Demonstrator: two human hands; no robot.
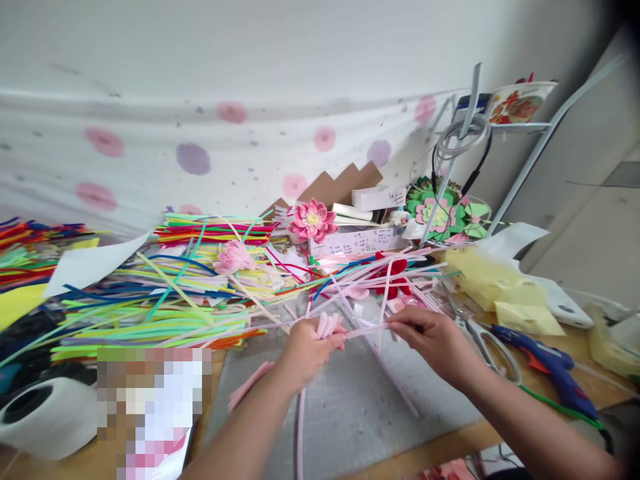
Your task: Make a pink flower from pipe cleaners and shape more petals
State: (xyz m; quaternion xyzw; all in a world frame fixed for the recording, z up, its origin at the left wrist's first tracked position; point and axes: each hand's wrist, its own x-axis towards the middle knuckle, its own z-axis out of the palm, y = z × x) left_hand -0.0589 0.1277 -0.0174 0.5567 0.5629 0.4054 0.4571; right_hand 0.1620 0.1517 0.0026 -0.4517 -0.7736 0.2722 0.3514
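Above the grey mat point(345, 427), my left hand point(309, 350) is closed on a bent bundle of pale pink pipe cleaners point(327, 325), whose loops poke up over the fingers. My right hand point(430, 337) pinches a pale pink strand point(367, 331) that stretches across to the left hand. Whether this strand is part of the bundle I cannot tell. A loose lilac pipe cleaner point(395, 383) lies aslant on the mat between the hands. Another pale stem point(300, 433) runs down below my left wrist. Beside my left forearm rests a pink fuzzy piece point(251, 385).
Heaps of coloured pipe cleaners point(150, 327) fill the left and back. A pink flower point(313, 221) stands behind. Scissors point(487, 347) and a blue glue gun point(547, 370) lie to the right, near a yellow bag point(475, 280). A white roll point(50, 417) sits front left.
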